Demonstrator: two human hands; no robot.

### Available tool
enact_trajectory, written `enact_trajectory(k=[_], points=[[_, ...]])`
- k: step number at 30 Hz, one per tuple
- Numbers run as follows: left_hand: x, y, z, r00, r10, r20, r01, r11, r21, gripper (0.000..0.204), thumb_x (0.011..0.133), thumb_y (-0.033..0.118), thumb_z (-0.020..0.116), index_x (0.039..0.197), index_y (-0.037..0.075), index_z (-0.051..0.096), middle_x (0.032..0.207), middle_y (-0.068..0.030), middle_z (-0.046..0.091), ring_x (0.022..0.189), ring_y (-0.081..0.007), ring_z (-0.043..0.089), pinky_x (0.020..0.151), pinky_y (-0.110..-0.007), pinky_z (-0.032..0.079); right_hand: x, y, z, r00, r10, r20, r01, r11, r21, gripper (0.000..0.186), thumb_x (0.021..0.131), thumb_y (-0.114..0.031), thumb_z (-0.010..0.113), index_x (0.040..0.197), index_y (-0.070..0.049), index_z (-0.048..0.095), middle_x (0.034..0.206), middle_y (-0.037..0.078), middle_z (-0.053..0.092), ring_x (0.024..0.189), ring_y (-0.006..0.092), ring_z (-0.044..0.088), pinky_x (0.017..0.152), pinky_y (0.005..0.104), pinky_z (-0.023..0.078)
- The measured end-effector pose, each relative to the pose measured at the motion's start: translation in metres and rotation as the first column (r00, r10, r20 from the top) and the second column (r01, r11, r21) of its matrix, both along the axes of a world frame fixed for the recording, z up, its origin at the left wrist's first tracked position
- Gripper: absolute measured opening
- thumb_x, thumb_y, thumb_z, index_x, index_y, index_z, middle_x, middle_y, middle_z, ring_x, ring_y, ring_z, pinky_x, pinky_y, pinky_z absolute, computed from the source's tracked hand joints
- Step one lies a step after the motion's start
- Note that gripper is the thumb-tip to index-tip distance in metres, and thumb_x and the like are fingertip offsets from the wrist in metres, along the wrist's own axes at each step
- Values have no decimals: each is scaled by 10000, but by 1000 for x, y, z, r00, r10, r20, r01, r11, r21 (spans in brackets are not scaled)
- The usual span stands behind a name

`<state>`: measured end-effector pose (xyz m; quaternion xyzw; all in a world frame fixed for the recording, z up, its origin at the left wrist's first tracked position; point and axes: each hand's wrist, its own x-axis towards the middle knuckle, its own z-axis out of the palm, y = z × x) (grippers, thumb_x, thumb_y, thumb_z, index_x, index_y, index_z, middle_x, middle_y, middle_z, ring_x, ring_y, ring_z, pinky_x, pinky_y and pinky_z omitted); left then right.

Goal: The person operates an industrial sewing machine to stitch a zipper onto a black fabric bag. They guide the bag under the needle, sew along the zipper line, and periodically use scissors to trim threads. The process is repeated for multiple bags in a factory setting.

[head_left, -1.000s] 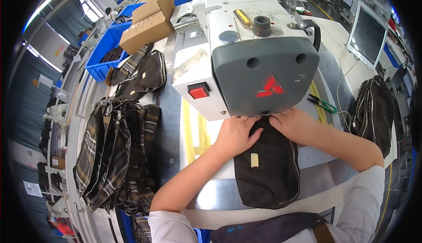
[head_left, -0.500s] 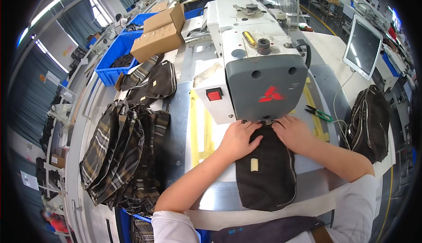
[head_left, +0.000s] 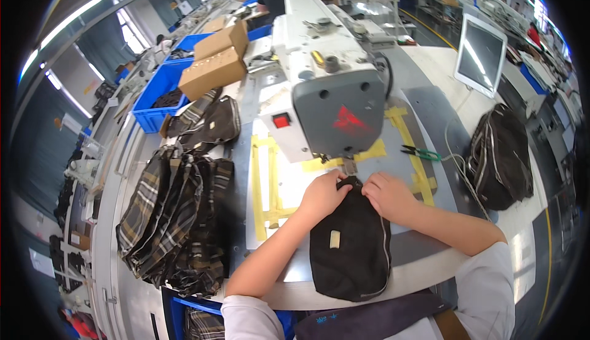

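Observation:
A dark fabric pouch with a zipper along its right edge and a small pale label lies flat in front of the sewing machine. My left hand pinches the pouch's far end at its left corner. On the other corner, my right hand has its fingers closed on the fabric. Both hands are just on my side of the presser foot, and the pouch's far edge sits close to it. Whether the fabric still touches the foot is hard to tell.
Plaid-lined pouches are heaped on the left, with more behind them. Farther back stand a blue bin and a cardboard box. On the right are green-handled thread snips, another dark pouch and a tablet.
My hands and the pouch have come back toward me from beneath the machine head. The presser foot and yellow tape behind my fingers now show. The whole view has shifted slightly.

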<state>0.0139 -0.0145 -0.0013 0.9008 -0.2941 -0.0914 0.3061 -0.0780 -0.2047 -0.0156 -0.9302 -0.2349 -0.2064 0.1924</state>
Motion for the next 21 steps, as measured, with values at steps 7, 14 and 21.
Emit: enact_trajectory(k=[7,14,21], points=[[-55,27,9,915,-328,-233,314,944,-96,253,856,156,693,1069,23,657,906,-116,688,834,-218,649,766,-316,504,-79,3,17,955,131,-266,-102,988,120,204,782,-172,689,950,-86,610,849,86,586,791,305,598,703,433,484],[-50,26,6,893,-335,-301,297,940,-166,248,874,121,671,1082,-12,653,992,-84,698,903,-160,633,846,-286,490,-6,-118,4,884,-461,-82,449,884,-128,320,808,-133,635,1113,-48,594,1069,98,581,1029,276,565,838,413,485],[-45,29,0,867,-372,-333,308,923,-229,225,879,107,658,1069,-13,657,953,-72,693,867,-134,620,812,-275,490,1,-102,3,924,-382,-1,367,888,-277,243,857,-184,610,1063,-57,586,928,79,561,879,276,588,747,389,494]])
